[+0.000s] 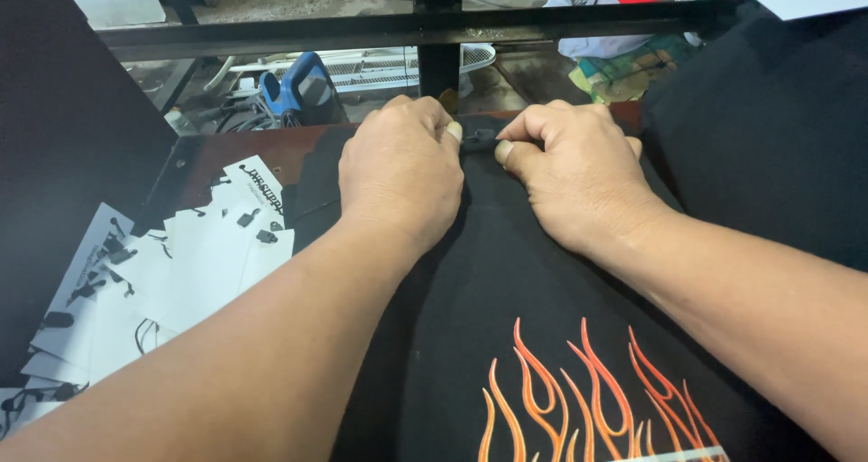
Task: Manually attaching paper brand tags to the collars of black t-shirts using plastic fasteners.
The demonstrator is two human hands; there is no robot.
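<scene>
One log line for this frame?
left hand | right hand | both pinching collar edge of black flame-print fabric shirt | white paper tags alongside

Your black T-shirt (506,281) is matt cotton-like cloth (its orange flame print (588,399) slightly glossy); the white hang tags (194,263) are smooth paper.

Both forearms reach forward, bare, converging at centre. Left hand (400,174) palm down, knuckles up, fingers curled under, thumb tip pointing right. Right hand (571,174) palm down, fingers bunched, thumb meeting forefinger in a pinch. Thumb tips nearly touching each other.
</scene>
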